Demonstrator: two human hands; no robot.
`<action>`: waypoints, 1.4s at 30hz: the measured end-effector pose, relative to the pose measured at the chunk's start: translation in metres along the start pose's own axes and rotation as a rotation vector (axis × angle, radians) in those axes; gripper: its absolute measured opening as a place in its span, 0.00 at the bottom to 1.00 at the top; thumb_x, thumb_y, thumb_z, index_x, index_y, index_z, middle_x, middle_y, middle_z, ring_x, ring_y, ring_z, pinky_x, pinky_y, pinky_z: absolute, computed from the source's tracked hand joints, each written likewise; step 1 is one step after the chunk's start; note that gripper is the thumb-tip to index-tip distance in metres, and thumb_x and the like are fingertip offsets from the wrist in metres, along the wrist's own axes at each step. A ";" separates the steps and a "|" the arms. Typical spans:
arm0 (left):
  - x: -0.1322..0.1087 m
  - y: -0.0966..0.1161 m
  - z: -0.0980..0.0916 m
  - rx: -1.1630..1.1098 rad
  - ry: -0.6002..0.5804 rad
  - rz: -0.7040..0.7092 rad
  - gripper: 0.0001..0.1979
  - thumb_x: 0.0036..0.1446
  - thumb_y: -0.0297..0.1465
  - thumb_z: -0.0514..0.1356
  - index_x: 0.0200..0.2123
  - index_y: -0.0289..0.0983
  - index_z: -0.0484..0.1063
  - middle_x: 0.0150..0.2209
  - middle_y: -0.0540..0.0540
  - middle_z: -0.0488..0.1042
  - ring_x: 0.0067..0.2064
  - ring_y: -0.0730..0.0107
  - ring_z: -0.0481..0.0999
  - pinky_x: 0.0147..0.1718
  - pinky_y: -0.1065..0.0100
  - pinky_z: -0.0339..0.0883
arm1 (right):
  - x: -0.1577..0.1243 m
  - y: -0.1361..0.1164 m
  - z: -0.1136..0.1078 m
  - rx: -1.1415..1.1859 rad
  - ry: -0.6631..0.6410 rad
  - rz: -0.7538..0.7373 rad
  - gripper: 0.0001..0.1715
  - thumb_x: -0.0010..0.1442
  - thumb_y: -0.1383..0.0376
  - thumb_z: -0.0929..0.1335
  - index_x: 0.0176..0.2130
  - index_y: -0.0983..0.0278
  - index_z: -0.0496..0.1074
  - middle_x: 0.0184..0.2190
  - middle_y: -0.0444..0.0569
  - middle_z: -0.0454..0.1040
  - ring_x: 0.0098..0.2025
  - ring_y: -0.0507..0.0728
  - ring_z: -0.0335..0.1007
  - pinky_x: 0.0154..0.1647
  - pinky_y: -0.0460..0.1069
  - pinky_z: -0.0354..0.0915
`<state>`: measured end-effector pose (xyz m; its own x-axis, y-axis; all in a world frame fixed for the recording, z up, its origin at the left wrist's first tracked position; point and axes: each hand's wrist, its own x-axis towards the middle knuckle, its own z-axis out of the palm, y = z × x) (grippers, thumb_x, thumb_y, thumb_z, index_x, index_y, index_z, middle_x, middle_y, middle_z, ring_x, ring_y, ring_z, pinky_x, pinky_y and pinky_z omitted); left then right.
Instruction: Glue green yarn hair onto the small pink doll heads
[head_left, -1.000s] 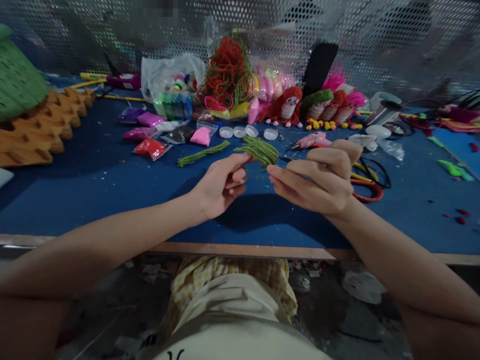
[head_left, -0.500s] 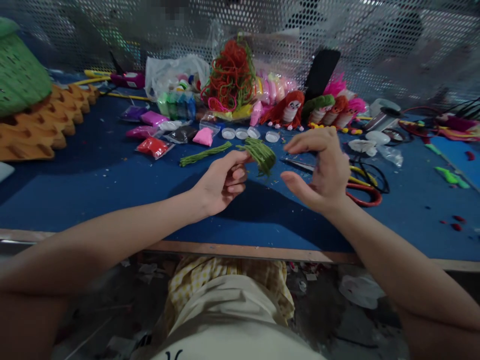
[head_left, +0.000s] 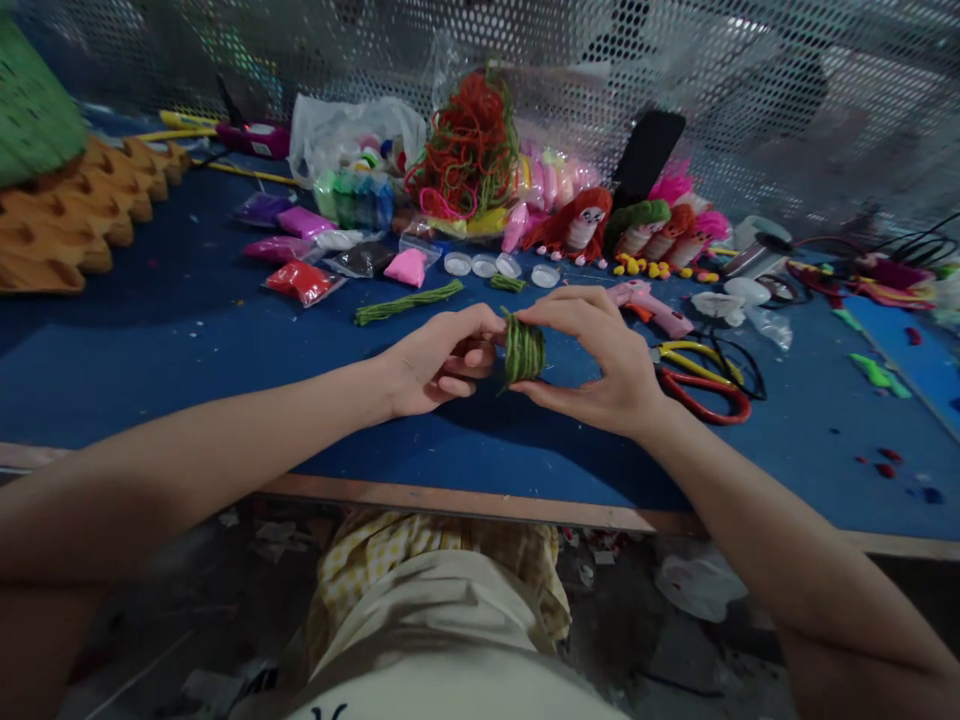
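Green yarn bundle (head_left: 523,350): pinched by left hand (head_left: 439,358) at 9 o'clock, right hand (head_left: 600,365) at 3 o'clock. Red-handled scissors (head_left: 705,390) at 3 o'clock; green yarn strand (head_left: 409,302) at 10 o'clock.

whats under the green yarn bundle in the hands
Blue table mat lies beneath the green yarn bundle, which the left hand and right hand hold. What the yarn is wound around is covered.
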<state>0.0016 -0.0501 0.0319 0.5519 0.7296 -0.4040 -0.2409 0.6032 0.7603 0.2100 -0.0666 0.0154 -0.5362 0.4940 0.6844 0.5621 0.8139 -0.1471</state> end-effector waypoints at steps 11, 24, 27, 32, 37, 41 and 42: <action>-0.011 -0.007 0.004 0.259 -0.056 0.345 0.09 0.48 0.33 0.70 0.27 0.37 0.73 0.17 0.56 0.59 0.15 0.84 0.52 0.12 0.80 0.48 | 0.000 -0.004 0.001 -0.101 0.223 0.027 0.23 0.57 0.55 0.74 0.51 0.57 0.74 0.41 0.51 0.81 0.46 0.64 0.77 0.47 0.61 0.71; -0.005 -0.013 -0.002 0.668 0.044 0.771 0.11 0.49 0.33 0.70 0.29 0.35 0.73 0.18 0.56 0.64 0.20 0.81 0.58 0.19 0.74 0.51 | -0.005 -0.006 0.002 -0.202 0.219 0.010 0.27 0.58 0.57 0.74 0.56 0.55 0.71 0.44 0.49 0.81 0.49 0.65 0.75 0.51 0.61 0.68; -0.004 -0.014 -0.004 0.668 0.033 0.781 0.10 0.49 0.34 0.70 0.30 0.35 0.73 0.18 0.56 0.63 0.20 0.81 0.57 0.19 0.74 0.50 | -0.002 -0.008 0.001 -0.184 0.246 0.001 0.30 0.59 0.58 0.73 0.59 0.53 0.68 0.45 0.48 0.80 0.48 0.63 0.74 0.49 0.60 0.69; -0.002 -0.015 -0.006 0.633 -0.023 0.772 0.11 0.48 0.33 0.71 0.31 0.35 0.73 0.18 0.57 0.62 0.20 0.81 0.57 0.19 0.73 0.49 | 0.001 -0.007 0.001 -0.196 0.275 -0.106 0.28 0.57 0.59 0.75 0.55 0.53 0.68 0.43 0.46 0.80 0.45 0.63 0.74 0.46 0.59 0.70; -0.004 -0.014 -0.006 0.654 -0.067 0.744 0.14 0.50 0.34 0.71 0.36 0.36 0.73 0.18 0.57 0.63 0.20 0.81 0.58 0.19 0.73 0.51 | -0.001 -0.007 0.001 -0.186 0.263 -0.058 0.27 0.58 0.57 0.75 0.55 0.52 0.68 0.43 0.47 0.79 0.46 0.63 0.75 0.47 0.61 0.69; -0.006 -0.015 -0.005 0.655 -0.070 0.717 0.16 0.52 0.35 0.70 0.41 0.37 0.72 0.18 0.58 0.63 0.19 0.81 0.58 0.18 0.73 0.51 | -0.003 -0.011 0.001 -0.124 0.297 0.045 0.32 0.56 0.57 0.76 0.57 0.54 0.66 0.45 0.50 0.78 0.47 0.64 0.74 0.46 0.62 0.71; -0.006 -0.015 -0.005 0.651 -0.068 0.717 0.16 0.52 0.35 0.69 0.42 0.37 0.72 0.18 0.59 0.62 0.18 0.81 0.58 0.18 0.73 0.52 | -0.003 -0.012 0.002 -0.091 0.307 0.085 0.32 0.56 0.56 0.76 0.57 0.54 0.66 0.46 0.51 0.77 0.47 0.64 0.74 0.47 0.62 0.71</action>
<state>-0.0016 -0.0619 0.0203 0.4964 0.8217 0.2799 -0.0603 -0.2890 0.9554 0.2039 -0.0771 0.0138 -0.2785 0.4323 0.8576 0.6580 0.7363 -0.1575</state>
